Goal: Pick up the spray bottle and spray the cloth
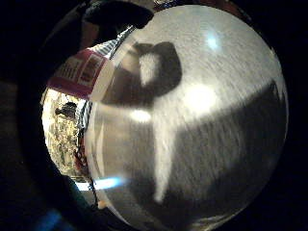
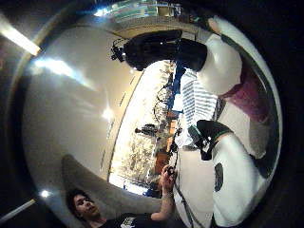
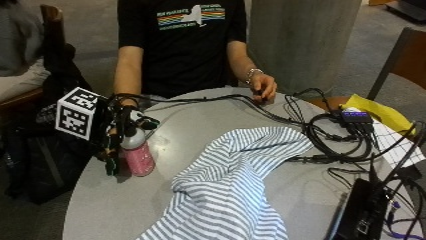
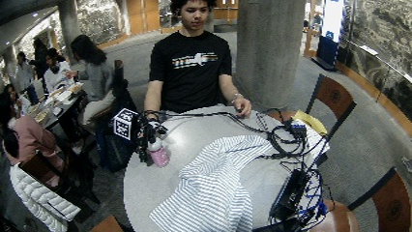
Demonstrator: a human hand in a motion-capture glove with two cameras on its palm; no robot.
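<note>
We saw gloved right hand (image 3: 118, 131) with grip wrapped round pink spray bottle (image 3: 138, 156) at bench (image 3: 200, 112) edge, roughly 9 o'clock from striped cloth (image 3: 229, 187); bottle upright, base seemingly touching bench; bare hand (image 3: 263, 86) rested on bench at 12 o'clock

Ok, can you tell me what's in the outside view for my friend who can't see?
A gloved right hand grips a pink spray bottle standing on a round grey table. A striped cloth lies crumpled beside it.

cables (image 3: 313, 135) on round grey table (image 3: 120, 200) | yellow sheet (image 3: 376, 111) at edge | concrete pillar (image 3: 299, 45) behind
</note>
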